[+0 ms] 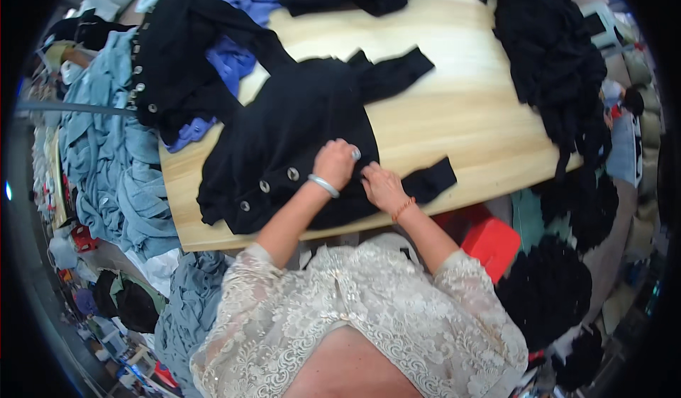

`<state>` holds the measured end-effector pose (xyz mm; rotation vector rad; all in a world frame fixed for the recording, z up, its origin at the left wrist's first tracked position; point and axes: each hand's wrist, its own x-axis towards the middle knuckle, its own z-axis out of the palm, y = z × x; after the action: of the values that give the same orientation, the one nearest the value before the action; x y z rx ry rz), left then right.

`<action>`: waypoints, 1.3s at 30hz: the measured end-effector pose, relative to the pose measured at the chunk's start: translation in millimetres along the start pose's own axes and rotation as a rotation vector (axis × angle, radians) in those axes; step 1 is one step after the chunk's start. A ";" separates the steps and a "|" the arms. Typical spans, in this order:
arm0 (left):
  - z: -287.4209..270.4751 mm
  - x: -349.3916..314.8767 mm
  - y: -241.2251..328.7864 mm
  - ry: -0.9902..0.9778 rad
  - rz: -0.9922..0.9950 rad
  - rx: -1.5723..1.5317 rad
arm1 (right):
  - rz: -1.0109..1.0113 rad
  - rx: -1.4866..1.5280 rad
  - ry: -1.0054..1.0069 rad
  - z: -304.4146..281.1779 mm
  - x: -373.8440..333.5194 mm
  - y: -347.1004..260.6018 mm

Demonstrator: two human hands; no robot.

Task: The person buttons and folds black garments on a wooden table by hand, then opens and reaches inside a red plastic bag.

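A black cardigan [298, 114] with large shiny buttons lies spread on the wooden table in front of me, its sleeves stretched out to the right. My left hand [335, 164], with a silver bangle at the wrist, is closed at the cardigan's front edge, right beside a shiny button [355, 155]. Close to it on the right, my right hand [385, 188], with an orange beaded bracelet, pinches the same cardigan near its edge. The fingertips partly hide the cloth between them. More buttons [292, 174] run along the front edge to the left of my hands.
Another black buttoned cardigan [177, 50] lies at the far left over purple garments [245, 1]. Black clothes [546, 50] are heaped along the right of the table [454, 107]. Grey-blue garments [117, 157] hang at the left. A red plastic object [491, 245] stands below the front edge.
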<state>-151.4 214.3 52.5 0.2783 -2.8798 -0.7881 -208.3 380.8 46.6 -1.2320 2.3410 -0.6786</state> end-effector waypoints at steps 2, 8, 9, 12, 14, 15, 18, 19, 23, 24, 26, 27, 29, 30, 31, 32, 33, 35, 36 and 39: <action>31.0 10.9 -9.3 -0.210 -0.164 0.105 | -0.049 0.031 0.079 4.2 2.7 0.0; 48.8 9.6 -14.0 -0.361 -0.336 -0.306 | 0.034 0.061 0.085 6.4 -5.6 11.0; 50.4 7.5 -17.4 -0.329 -0.344 -0.407 | 0.038 0.064 0.105 4.1 -5.1 9.7; 48.6 5.3 -27.3 -0.328 -0.584 -0.871 | 0.099 0.180 0.123 -5.3 2.6 0.3; 37.1 12.2 -23.9 -0.326 -0.654 -0.987 | 0.090 0.210 0.182 -16.1 6.0 -9.1; 36.9 15.0 -26.6 -0.345 -0.667 -1.032 | 0.104 0.242 0.245 -18.2 8.8 -11.4; 25.5 19.5 -26.3 -0.353 -0.635 -1.045 | -0.007 0.148 0.233 -14.0 12.6 0.2; 26.4 17.7 -29.0 -0.387 -0.578 -1.035 | 0.007 0.141 0.186 -16.4 11.1 -1.3; 2.5 -1.3 -18.0 -0.452 -0.142 -0.770 | -0.036 0.144 0.130 -19.2 8.7 9.4; -0.8 -6.1 -10.3 -0.384 -0.050 -0.541 | -0.027 0.140 0.132 -18.0 6.2 11.3; 5.2 -13.4 -3.9 -0.283 -0.085 -0.370 | -0.022 0.219 0.015 -18.1 4.9 10.7; 8.6 -17.9 -0.4 -0.289 -0.082 -0.378 | -0.023 0.220 -0.019 -20.6 2.2 11.5; 7.8 -20.9 3.8 -0.244 -0.146 -0.375 | -0.051 0.200 -0.050 -27.0 3.7 11.3; 12.0 -21.0 3.3 -0.219 -0.160 -0.386 | -0.081 0.183 -0.084 -30.0 2.3 11.7; 16.9 -21.1 -2.1 -0.189 -0.142 -0.403 | -0.109 0.173 -0.027 -26.9 1.9 13.3; 20.1 -21.2 -4.5 -0.167 -0.124 -0.430 | -0.167 0.218 0.063 -22.6 1.9 19.4; 17.6 -21.1 -5.9 -0.136 -0.100 -0.434 | -0.165 0.249 0.078 -27.0 4.4 14.7; 7.2 -18.2 -5.5 -0.098 -0.086 -0.460 | -0.228 0.269 0.121 -31.2 9.9 7.9; 0.4 -16.8 -5.7 -0.085 -0.095 -0.475 | -0.190 0.294 0.079 -38.0 10.8 1.2; -9.2 -19.9 -10.7 -0.011 -0.035 -0.560 | -0.118 0.414 0.003 -52.1 13.8 -9.3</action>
<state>-128.9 205.0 53.1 0.2518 -2.5257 -1.5470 -238.6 376.5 92.0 -1.1783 2.0009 -1.1364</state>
